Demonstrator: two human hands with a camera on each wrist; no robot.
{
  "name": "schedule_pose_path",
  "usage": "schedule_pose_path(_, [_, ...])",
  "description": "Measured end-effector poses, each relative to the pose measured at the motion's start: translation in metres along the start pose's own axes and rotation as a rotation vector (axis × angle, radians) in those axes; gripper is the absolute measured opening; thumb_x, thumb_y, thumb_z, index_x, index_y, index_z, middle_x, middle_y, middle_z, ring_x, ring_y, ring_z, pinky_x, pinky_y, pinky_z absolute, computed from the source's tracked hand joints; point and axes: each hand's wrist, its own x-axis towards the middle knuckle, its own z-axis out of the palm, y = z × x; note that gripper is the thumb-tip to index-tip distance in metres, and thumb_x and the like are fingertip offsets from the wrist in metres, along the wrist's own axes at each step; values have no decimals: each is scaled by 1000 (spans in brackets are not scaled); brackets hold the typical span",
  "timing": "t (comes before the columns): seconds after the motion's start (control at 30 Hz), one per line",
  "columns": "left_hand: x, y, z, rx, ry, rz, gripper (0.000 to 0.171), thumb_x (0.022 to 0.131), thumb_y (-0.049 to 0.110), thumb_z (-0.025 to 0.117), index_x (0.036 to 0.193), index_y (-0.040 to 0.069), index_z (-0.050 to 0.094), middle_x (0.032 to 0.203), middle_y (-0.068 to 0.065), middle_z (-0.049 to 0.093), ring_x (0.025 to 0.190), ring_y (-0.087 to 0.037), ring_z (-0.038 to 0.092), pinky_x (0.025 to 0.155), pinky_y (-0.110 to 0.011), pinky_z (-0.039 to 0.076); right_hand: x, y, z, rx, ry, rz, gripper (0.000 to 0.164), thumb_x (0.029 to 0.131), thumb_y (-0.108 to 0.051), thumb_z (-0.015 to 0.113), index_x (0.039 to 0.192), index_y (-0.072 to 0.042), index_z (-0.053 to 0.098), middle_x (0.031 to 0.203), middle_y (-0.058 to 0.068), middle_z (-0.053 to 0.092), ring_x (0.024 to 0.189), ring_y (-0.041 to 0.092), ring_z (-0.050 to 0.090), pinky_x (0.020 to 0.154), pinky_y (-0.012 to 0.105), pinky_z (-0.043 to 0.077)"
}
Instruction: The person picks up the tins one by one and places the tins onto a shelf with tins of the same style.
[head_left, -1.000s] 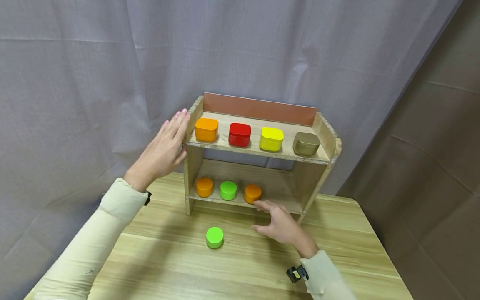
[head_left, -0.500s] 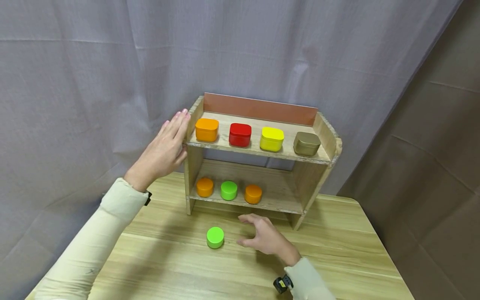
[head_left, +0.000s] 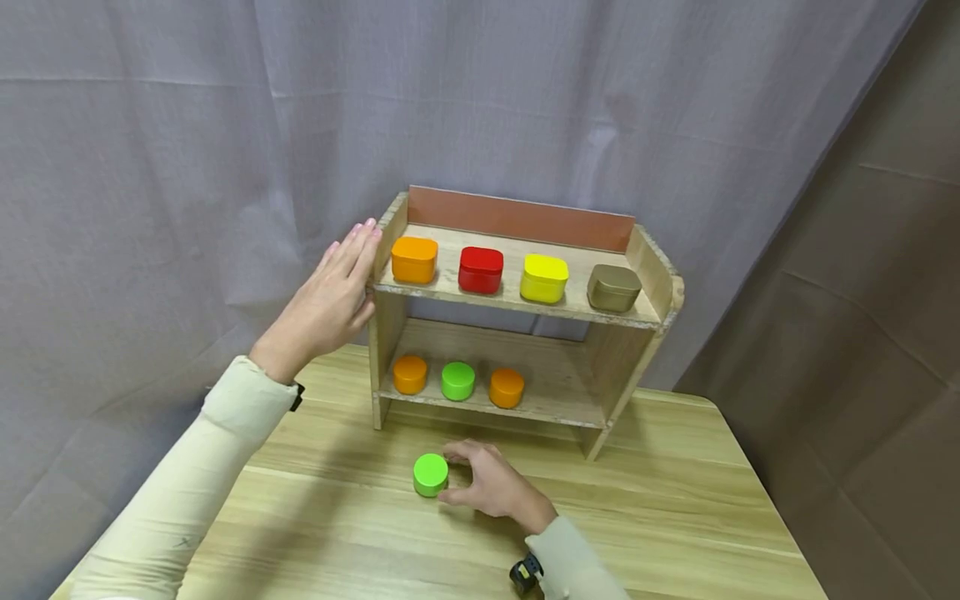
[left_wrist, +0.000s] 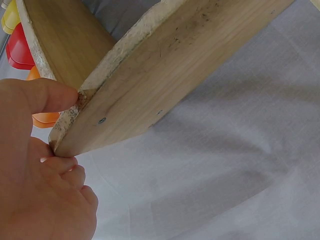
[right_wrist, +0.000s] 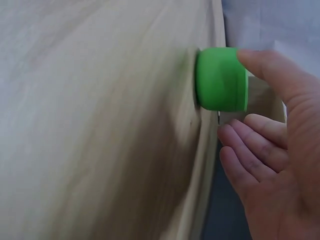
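Note:
My left hand (head_left: 322, 300) holds the left side panel of a small wooden shelf (head_left: 517, 308). In the left wrist view its thumb (left_wrist: 55, 95) lies against the panel's front edge, with the fingers by the rounded corner. My right hand (head_left: 491, 483) is at a round bright-green container (head_left: 431, 475) on the table, coming from its right. Its thumb and fingers are spread apart at the container's side. In the right wrist view the thumb overlaps the green container (right_wrist: 222, 80) and the other fingers stay below it.
The upper tier carries orange (head_left: 414, 260), red (head_left: 481, 270), yellow (head_left: 544, 278) and olive-brown (head_left: 613, 288) rounded-square containers. Below stand round ones: orange (head_left: 409, 375), green (head_left: 457, 381) and orange (head_left: 507, 388). A grey curtain (head_left: 487, 100) hangs behind the wooden table (head_left: 322, 533).
My right hand has moved left and toward me, from beside the right orange container on the lower tier down to the green container on the table. The left hand stays on the shelf.

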Motion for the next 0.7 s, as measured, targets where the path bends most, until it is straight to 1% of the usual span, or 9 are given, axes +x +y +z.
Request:
schedule_pose_path(0.1, [-1, 0, 1, 3, -2, 0, 87, 86, 13, 55, 156, 7, 4, 165, -12, 5, 152, -31, 14, 124, -51, 17, 3, 0, 6, -10, 3, -11, 62, 77, -32, 79, 131, -11, 57, 125, -2, 65, 112, 14, 64, 99, 33, 53])
schedule_pose_path(0.27, [-2, 0, 0, 7, -1, 1, 87, 86, 13, 56, 156, 7, 5, 165, -11, 4, 152, -31, 14, 123, -51, 18, 7, 1, 13, -13, 11, -19, 59, 76, -31, 81, 127, -15, 59, 118, -6, 66, 104, 6, 63, 94, 28, 54])
schedule_pose_path(0.43, [-1, 0, 0, 8, -7, -2, 88, 86, 14, 56, 156, 7, 4, 165, -11, 3, 152, -31, 12, 124, -51, 17, 9, 1, 16, 13, 23, -30, 54, 75, -28, 82, 124, -15, 61, 115, -7, 67, 101, 5, 63, 91, 24, 55])
schedule_pose_path(0.6, [-1, 0, 0, 5, -5, -3, 88, 86, 14, 56, 156, 7, 4, 165, -12, 4, 152, -31, 13, 124, -51, 17, 9, 2, 17, 16, 37, -7, 51, 75, -29, 81, 121, -17, 62, 111, -8, 68, 98, 4, 63, 89, 22, 54])
schedule_pose_path(0.7, [-1, 0, 1, 4, -7, -1, 88, 86, 14, 56, 156, 7, 3, 165, -11, 3, 152, -31, 13, 124, -50, 16, 9, 3, 17, 36, 46, 8, 50, 75, -29, 82, 119, -17, 62, 109, -7, 68, 96, 4, 63, 88, 22, 54])
